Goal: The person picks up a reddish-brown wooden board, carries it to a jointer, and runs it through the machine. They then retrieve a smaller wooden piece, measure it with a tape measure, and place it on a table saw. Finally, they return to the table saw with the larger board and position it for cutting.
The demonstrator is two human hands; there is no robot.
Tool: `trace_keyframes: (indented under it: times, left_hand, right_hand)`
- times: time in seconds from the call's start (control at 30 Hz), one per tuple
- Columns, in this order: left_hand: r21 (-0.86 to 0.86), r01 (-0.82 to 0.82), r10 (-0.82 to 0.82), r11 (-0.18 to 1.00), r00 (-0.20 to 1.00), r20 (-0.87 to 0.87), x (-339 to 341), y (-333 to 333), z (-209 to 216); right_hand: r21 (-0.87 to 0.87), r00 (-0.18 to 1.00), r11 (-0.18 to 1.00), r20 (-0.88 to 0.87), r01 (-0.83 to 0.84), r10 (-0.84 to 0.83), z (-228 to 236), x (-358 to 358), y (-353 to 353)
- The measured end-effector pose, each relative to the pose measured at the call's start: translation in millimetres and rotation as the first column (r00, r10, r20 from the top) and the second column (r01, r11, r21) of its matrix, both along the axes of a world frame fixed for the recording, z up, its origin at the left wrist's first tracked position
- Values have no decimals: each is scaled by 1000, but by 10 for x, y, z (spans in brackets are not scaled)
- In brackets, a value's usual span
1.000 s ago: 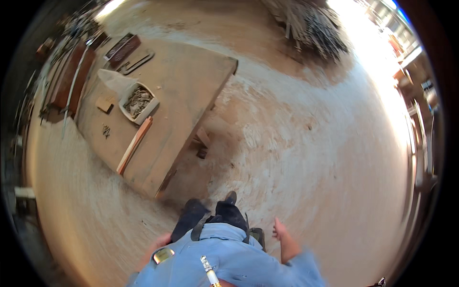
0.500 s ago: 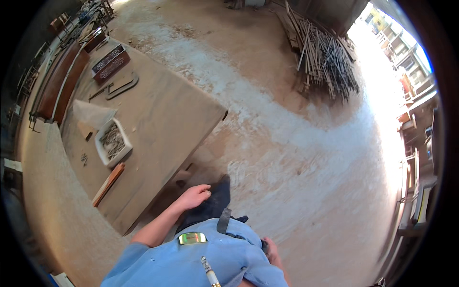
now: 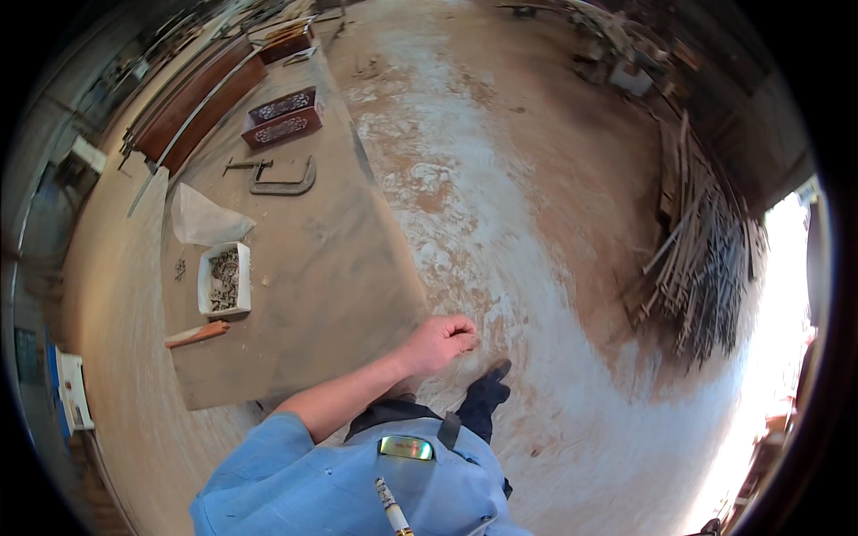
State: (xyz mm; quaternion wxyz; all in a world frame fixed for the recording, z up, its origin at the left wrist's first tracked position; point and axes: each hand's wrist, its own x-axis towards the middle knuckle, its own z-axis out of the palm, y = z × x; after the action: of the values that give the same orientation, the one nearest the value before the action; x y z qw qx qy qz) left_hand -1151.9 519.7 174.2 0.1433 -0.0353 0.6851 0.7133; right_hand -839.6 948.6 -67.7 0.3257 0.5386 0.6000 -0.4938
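My left hand (image 3: 440, 344) hangs in front of me by the near right corner of the workbench (image 3: 357, 268). Its fingers are curled in, and nothing shows in them. No part of my right hand appears now. On the bench, a white tray (image 3: 207, 284) holds small metal hardware pieces. Beside it lie a crumpled, translucent plastic bag (image 3: 207, 219) and a reddish wooden strip (image 3: 198, 334). Farther off rests a metal G-clamp (image 3: 284, 188), with a carved dark-red wooden box (image 3: 284, 129) behind it.
Long reddish-brown boards (image 3: 201, 107) stand along the bench's far left side. A pile of thin sticks and rods (image 3: 706, 268) lies on the dusty floor (image 3: 536, 295) to the right. More clutter (image 3: 630, 76) is at the back right.
My view has turned right and the bench has swung round. My left hand has moved forward and right, its fingers curling more. My right hand, seen by my hip before, has left the picture.
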Motion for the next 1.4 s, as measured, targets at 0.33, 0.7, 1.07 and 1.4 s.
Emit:
trace_keyframes:
  times: [0.33, 0.7, 1.07, 1.4]
  left_hand:
    - [207, -304, 337, 930, 929, -151, -1459, 363, 701]
    - [364, 126, 224, 923, 593, -774, -2600, -384, 1774]
    - [398, 244, 242, 884, 490, -837, -4201, -1488, 2135]
    - [233, -544, 555, 806, 556, -619, -5360, -2886, 1747]
  right_hand:
    - [221, 960, 971, -242, -89, 143, 174, -4010, 2300]
    - [336, 597, 763, -480, -552, 643, 464, -7895, 645]
    - [184, 490, 532, -230, -826, 841, 335, -8991, -887]
    - [62, 499, 509, -126, -859, 857, 215, -11836, -2881]
